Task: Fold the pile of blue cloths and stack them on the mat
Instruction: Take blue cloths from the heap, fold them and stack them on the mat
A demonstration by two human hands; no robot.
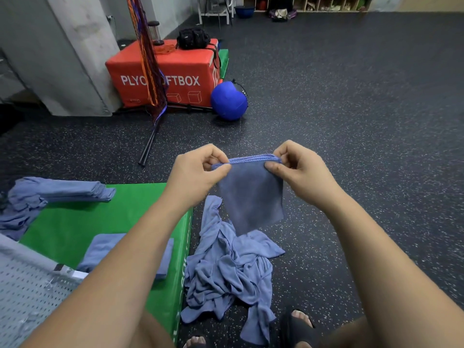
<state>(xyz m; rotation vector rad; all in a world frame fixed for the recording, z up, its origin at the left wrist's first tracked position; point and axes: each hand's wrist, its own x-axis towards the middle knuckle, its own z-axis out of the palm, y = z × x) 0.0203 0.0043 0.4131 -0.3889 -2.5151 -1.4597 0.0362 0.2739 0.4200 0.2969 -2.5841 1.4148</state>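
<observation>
the left forearm is stretched forward from the lower left of the view and is seen crossing over the green mat [75, 222]. the left hand [198, 172] is raised above the floor with its fingers curled. its thumb is pressed to the forefinger, so that the top left corner of a folded blue cloth [251, 197] is pinched. the cloth is held in the air between both hands. its stitched edges are drawn level along the top and the rest is left hanging straight down. the top right corner is pinched in the same manner by the right hand [298, 172], thumb in front and fingers curled behind. the right forearm is extended from the lower right and angled inward.

at the lower left a perforated grey panel [25, 297] is seen. beyond it, a heap of blue cloths [57, 190] is spread over the mat's far left corner. a folded cloth [105, 247] is laid flat on the mat, partly hidden by the left forearm. the pile of unfolded cloths [231, 270] is crumpled on the dark speckled floor [364, 121], just beside the mat's right edge and under the held cloth. a black sandal [296, 325] is seen near the pile's lower right. farther back, a red box [175, 69] is topped by a black bag [193, 37], with a blue ball [228, 100] just beside it.
</observation>
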